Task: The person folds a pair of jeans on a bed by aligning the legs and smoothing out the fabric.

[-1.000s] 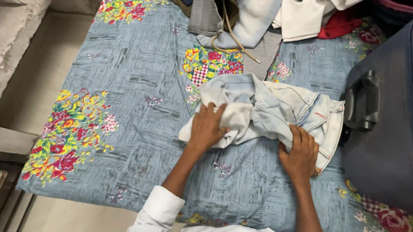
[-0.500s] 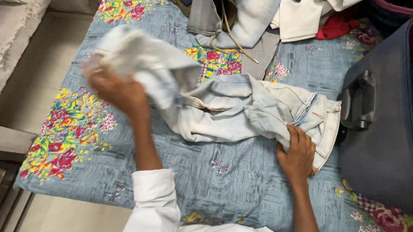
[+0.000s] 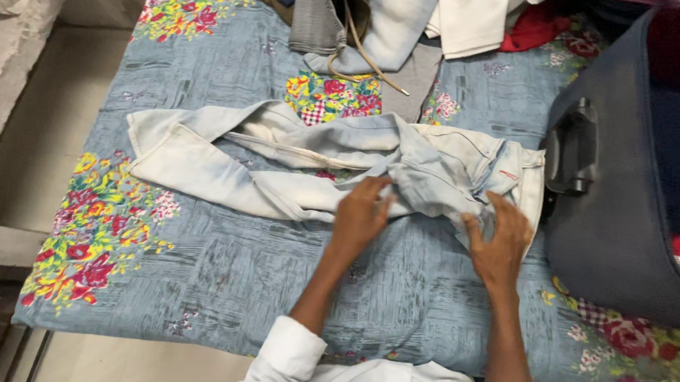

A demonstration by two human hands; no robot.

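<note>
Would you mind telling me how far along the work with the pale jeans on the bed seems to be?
Done: the pale, light-blue denim jeans lie spread lengthwise across the blue floral bedsheet. In hand: the left hand and right hand press the bunched middle near the waistband. Left: the jeans are not folded, the open dark grey suitcase stands beside them, and a pile of other clothes waits behind.

A home bedroom: a floral bedsheet (image 3: 187,284), piled clothes (image 3: 418,19) (unfolded), and a suitcase (image 3: 619,237).
</note>
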